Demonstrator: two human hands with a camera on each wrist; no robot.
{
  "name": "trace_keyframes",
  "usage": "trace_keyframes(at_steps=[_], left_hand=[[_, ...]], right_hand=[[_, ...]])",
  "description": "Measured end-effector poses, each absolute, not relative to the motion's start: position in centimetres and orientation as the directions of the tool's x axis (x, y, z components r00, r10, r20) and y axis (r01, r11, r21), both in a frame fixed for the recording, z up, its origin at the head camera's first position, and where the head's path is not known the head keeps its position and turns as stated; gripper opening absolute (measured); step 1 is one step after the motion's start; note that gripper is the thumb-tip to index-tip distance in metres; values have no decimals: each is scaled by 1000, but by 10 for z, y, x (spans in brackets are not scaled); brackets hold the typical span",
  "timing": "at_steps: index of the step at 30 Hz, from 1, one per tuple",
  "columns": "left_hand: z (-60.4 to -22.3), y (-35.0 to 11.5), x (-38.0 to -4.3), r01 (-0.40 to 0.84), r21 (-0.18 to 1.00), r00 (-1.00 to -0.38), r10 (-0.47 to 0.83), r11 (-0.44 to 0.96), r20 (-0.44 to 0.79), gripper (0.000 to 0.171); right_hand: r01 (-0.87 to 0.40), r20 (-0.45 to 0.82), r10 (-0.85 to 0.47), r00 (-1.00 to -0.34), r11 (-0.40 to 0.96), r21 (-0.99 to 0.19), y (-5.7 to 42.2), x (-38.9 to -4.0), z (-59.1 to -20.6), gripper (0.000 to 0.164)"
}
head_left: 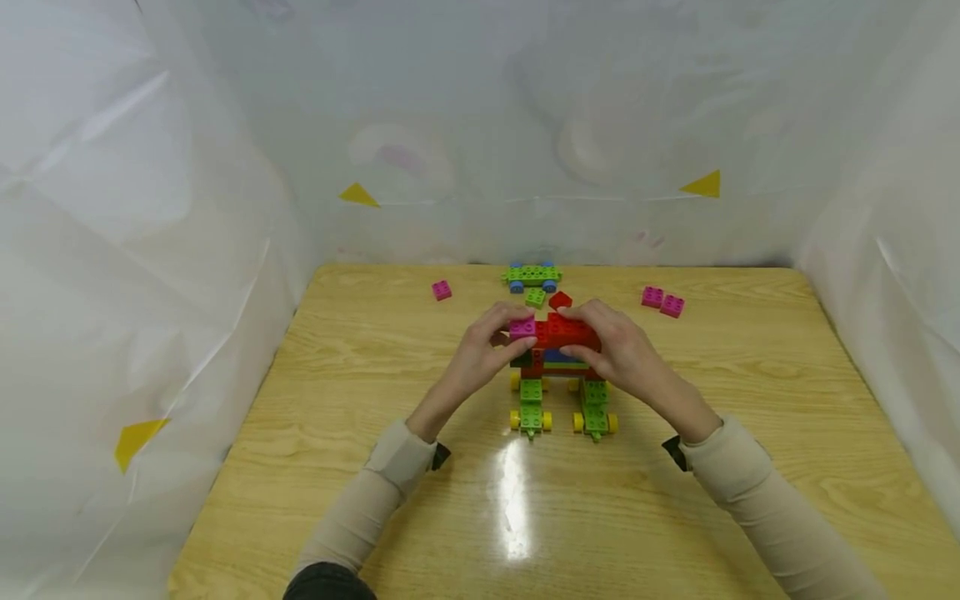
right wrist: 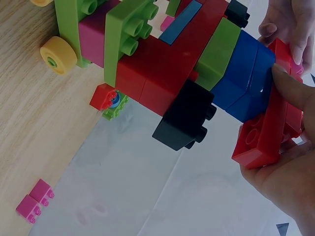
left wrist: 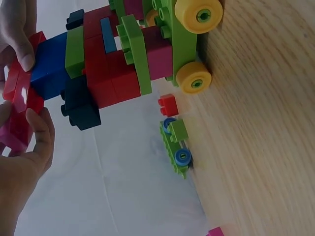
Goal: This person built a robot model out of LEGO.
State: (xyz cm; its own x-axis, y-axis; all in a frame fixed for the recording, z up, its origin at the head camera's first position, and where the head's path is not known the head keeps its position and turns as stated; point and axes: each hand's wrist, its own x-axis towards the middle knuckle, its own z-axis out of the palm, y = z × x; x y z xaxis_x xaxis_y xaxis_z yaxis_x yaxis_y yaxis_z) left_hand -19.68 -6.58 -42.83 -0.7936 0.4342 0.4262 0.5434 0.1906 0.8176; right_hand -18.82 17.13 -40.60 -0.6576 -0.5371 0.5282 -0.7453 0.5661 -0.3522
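Note:
A tall toy-brick build stands on two green wheeled bases, a left one (head_left: 531,410) and a right one (head_left: 596,412), with yellow wheels. Red, green and blue bricks (right wrist: 246,73) are stacked above, and a black brick (right wrist: 184,118) juts out of the side. Red bricks (head_left: 562,333) form the top row, with a pink brick (head_left: 522,328) at its left end. My left hand (head_left: 483,346) pinches that pink brick between thumb and fingers. At the row's other end, my right hand (head_left: 624,346) grips the red bricks, thumb on the near side.
Behind the build lie a green wheeled base (head_left: 532,275) with blue wheels, a small green brick (head_left: 535,297) and a loose red brick (head_left: 560,300). One pink block (head_left: 442,290) is back left; two pink blocks (head_left: 663,302) are back right. White sheeting (head_left: 480,125) encloses the wooden table (head_left: 337,500).

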Motion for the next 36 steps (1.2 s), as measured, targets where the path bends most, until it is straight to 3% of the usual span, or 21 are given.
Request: trace_keyframes(at_steps=[7, 13, 21, 28, 36], left_hand=[[-428, -66, -199, 535, 836, -781, 450, 124, 433, 35], [-428, -69, -198, 580, 794, -763, 466, 185, 449, 35], [-427, -86, -201, 621, 734, -736, 528, 276, 424, 50], [-443, -129, -235, 517, 763, -851, 333, 388, 407, 36], [-479, -164, -295, 396, 677, -909, 163, 620, 383, 36]], right_hand=[[-746, 533, -534, -656, 565, -352, 171, -188, -406, 48], [-741, 521, -537, -663, 569, -357, 171, -186, -406, 47], [-739, 515, -540, -666, 572, -356, 168, -185, -406, 47], [-744, 516, -543, -662, 564, -360, 167, -185, -407, 46], [-737, 519, -534, -668, 574, -358, 170, -182, -408, 47]])
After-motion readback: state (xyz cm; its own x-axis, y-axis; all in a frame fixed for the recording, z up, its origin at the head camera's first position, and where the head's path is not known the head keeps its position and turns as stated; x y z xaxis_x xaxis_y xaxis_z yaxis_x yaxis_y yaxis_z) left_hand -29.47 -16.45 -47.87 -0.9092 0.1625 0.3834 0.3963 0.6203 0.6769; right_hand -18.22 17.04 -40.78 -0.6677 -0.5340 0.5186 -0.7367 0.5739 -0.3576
